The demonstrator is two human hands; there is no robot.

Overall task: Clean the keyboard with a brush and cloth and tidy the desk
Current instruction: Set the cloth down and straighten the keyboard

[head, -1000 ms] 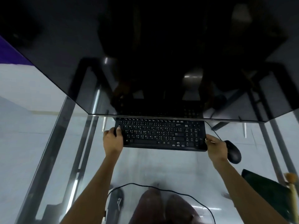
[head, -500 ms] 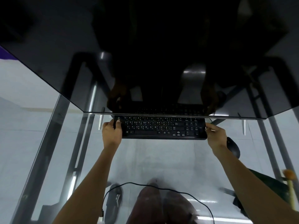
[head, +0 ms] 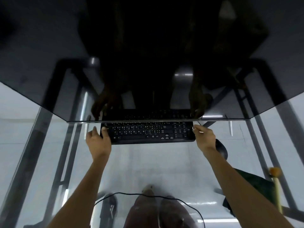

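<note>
Head view: one black keyboard [head: 148, 133] lies flat on the glass counter [head: 148, 163], its far edge right under the lower rim of the one dark monitor [head: 148, 55], whose screen mirrors the keys and both hands.

Two hands are on the keyboard, one at each short end. The left hand [head: 97, 142] sits at the keyboard's left end; its thumb lies over the corner keys and its other fingers reach past the end, so the grip pinches that end of the keyboard. The right hand [head: 204, 137] is at the keyboard's right end, fingertips touching the edge; whether its grip curls round the edge or only presses against it I cannot tell.

One black mouse [head: 222, 149] lies just right of the keyboard, partly hidden by the right wrist. Nearer the person and further right of the keyboard lies one dark cloth [head: 256, 190], and just past it one brush [head: 275, 183] with a pale handle and an orange tip, blurred. One black cable [head: 148, 195] curves below the glass on the near side of the keyboard, above the person's knees [head: 156, 211].
</note>
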